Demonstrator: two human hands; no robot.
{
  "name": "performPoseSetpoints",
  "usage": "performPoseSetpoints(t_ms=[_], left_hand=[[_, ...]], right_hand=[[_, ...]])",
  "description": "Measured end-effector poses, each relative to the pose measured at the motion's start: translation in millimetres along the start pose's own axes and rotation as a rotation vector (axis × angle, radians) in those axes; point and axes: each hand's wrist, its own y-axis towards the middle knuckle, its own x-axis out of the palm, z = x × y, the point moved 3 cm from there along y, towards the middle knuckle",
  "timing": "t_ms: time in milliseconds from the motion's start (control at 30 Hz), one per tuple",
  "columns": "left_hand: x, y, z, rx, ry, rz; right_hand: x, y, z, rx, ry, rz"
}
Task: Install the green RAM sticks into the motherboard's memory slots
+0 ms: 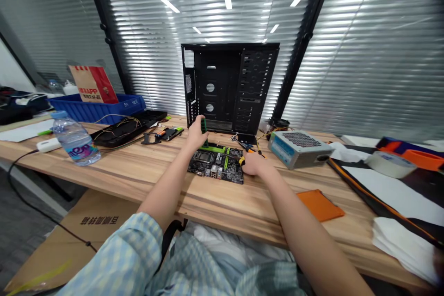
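Fingers [197, 126] pinch RAM [204, 126], R hand [254, 164] near mobo [215, 165]

The person wears a pale blue checked shirt [118, 259] and a narrow black strap [168, 240], the left hand [197, 134] and right hand [253, 164] bare.

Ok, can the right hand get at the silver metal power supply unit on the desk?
Probably yes: the right hand sits by the black motherboard, and the silver power supply unit lies just to its right, with nothing bulky between them.
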Motion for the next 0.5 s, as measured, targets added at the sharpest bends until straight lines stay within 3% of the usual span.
performPoseSetpoints(t_ms=[500], left_hand=[[6.8, -2.7, 9.5, 0.137, 0.083, -0.048]], right_hand=[[-5.3, -5.2, -2.7, 0.004, 0.002, -0.014]])
